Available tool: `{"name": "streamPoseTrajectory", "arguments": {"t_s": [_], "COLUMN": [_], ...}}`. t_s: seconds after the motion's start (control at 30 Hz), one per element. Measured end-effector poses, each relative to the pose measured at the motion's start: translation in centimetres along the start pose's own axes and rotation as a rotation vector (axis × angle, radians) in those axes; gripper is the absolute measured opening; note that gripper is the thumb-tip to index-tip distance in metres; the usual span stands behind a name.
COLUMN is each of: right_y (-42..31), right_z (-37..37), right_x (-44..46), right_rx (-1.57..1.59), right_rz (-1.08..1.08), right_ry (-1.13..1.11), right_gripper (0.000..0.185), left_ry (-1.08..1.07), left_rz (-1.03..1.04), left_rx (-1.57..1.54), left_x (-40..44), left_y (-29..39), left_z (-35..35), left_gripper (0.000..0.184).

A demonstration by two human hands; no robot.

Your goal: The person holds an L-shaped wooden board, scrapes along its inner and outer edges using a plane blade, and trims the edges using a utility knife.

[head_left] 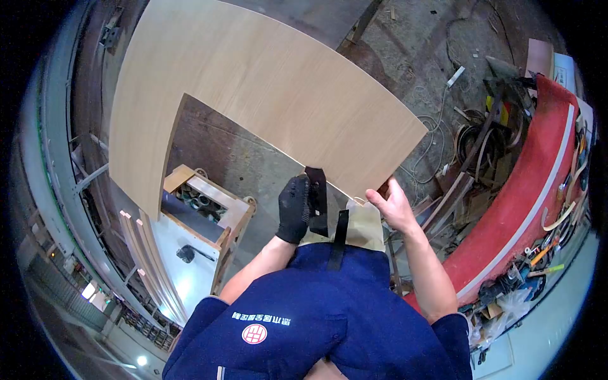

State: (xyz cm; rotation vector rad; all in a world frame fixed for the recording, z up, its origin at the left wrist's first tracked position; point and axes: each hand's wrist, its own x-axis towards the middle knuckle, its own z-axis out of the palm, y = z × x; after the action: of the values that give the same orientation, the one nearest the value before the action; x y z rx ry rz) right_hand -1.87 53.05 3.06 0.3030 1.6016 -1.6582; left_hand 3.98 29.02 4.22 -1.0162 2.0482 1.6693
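Observation:
A large L-shaped wood-grain panel (285,95) stretches across the upper view, with a thin pale edge along its near side. My left hand (293,209), in a black glove, is closed around a flat black tool (318,206) with a small hole. The tool's upper end meets the panel's inner edge; its exact kind I cannot make out. My bare right hand (394,206) grips the panel's near right corner, thumb on top and fingers partly hidden beneath. A small curl of thin strip (361,200) shows at that corner.
On the left, a white-topped bench (183,272) carries a dark handled tool (187,254), with long strips (149,259) alongside. To the right, a curved red surface (506,202) borders a clutter of tools. Cables and a white power strip (455,76) lie on the floor.

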Motion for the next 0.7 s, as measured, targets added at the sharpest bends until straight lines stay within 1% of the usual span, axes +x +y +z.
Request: {"name": "streamPoseTrajectory", "arguments": {"t_s": [0.03,0.1,0.13,0.17,0.23,0.27,0.3,0.33,0.37,0.4,0.43,0.5,0.6,0.63,0.67,0.7], "right_y": [-0.1,-0.2,-0.3,-0.2,0.6,1.0,0.6,0.2,-0.2,-0.4,-0.6,-1.3,-0.8,-0.8,-0.7,-0.9], "right_z": [0.2,0.3,0.4,0.5,0.6,0.7,0.8,0.8,0.5,0.1,0.0,0.0,-0.2,0.0,0.3,0.7], "right_x": [0.2,0.4,0.5,0.6,1.2,1.5,2.0,2.5,3.1,3.7,4.5,5.4,6.7,7.0,7.1,7.2], "right_rx": [0.0,-0.041,-0.063,-0.065,-0.063,-0.081,-0.054,-0.065,-0.078,-0.042,0.007,0.081,0.121,0.136,0.151,0.168], "right_rz": [-0.01,0.045,0.073,0.073,0.07,-0.058,-0.111,-0.114,-0.117,-0.075,-0.096,-0.181,-0.161,-0.169,-0.177,-0.183], "right_ry": [0.027,0.041,0.047,0.081,0.148,0.202,0.262,0.328,0.393,0.432,0.481,0.524,0.555,0.566,0.58,0.598], "right_gripper": [0.07,0.066,0.065,0.064,0.063,0.061,0.063,0.064,0.065,0.067,0.067,0.068,0.07,0.072,0.073,0.074], "left_ry": [-0.046,-0.137,-0.258,-0.261,-0.149,-0.08,-0.013,-0.052,-0.013,0.063,0.027,0.015,-0.102,-0.089,-0.053,-0.021], "left_rz": [-0.077,-0.228,-0.28,-0.165,-0.057,-0.123,-0.19,-0.129,-0.006,0.071,0.004,0.031,-0.07,-0.103,-0.056,-0.011], "left_rx": [-0.083,-0.247,-0.458,-0.253,-0.077,-0.197,-0.316,-0.402,-0.32,-0.194,-0.227,-0.082,-0.263,-0.278,-0.225,-0.169], "left_x": [0.1,0.3,-0.6,-1.0,-0.8,0.1,1.5,3.3,5.7,6.9,8.6,10.3,10.2,9.4,10.2,10.7], "left_y": [-0.1,-0.8,-2.1,-4.2,-2.4,-2.1,-1.6,-0.1,0.2,3.5,3.0,2.7,2.2,3.4,2.0,2.2], "left_z": [0.0,-0.3,-0.6,-0.7,-2.0,-3.1,-4.5,-6.3,-7.9,-8.5,-9.9,-11.6,-11.4,-10.7,-10.8,-10.8], "left_gripper": [0.029,0.031,0.029,0.029,0.028,0.028,0.028,0.025,0.022,0.022,0.023,0.023,0.023,0.026,0.028,0.031]}}
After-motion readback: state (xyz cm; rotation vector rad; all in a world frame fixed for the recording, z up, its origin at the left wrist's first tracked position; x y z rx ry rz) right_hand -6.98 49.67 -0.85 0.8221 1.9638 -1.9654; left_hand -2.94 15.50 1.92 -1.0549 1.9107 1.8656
